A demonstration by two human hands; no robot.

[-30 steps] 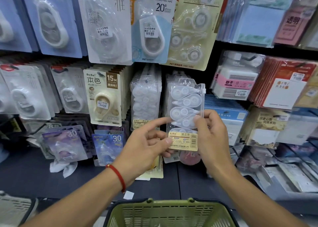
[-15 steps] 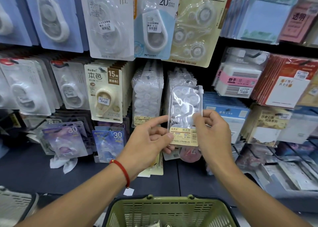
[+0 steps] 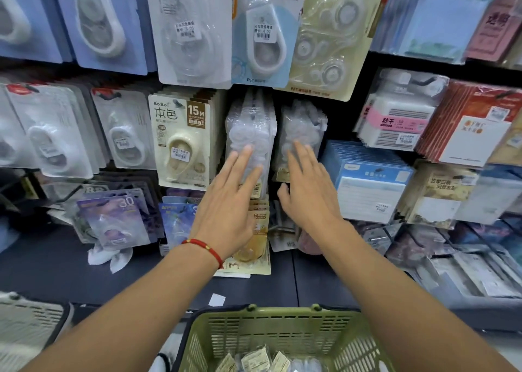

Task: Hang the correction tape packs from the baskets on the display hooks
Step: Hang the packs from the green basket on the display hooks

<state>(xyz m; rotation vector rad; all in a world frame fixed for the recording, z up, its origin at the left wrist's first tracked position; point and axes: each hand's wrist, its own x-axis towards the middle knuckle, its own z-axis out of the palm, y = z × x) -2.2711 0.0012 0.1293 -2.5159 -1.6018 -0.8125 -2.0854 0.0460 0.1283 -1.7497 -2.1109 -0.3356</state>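
Both hands are up at the display right now with nothing in either grip. The left hand (image 3: 228, 202) is lying flat, fingers straight, against the front of the left stack of clear packs (image 3: 250, 134), and the right hand (image 3: 308, 191) is doing the same on the right stack of clear packs (image 3: 302, 128) just beside it. Fingers look relaxed and spread, more like patting the hanging packs flush than holding anything. The shot's a bit blurry, so I can't tell how hard they're pressing.

The thing the next move turns on, as I see it: the packs left to hang are sitting in the green basket (image 3: 254, 332), right at the bottom of the view, so straight down and back toward the body from both hands. A few loose packs (image 3: 255, 357) are showing in there, lying flat-ish and jumbled, label ends pointing different ways. The hanging stacks are running top to bottom with the hooks hidden above them, so whatever gets picked is needing a turn upright.

As for which hand's nearer, it's pretty close to even. The visible packs are sitting roughly between the two forearms, maybe slightly toward the left one, so I'd guess the left hand drops for it.
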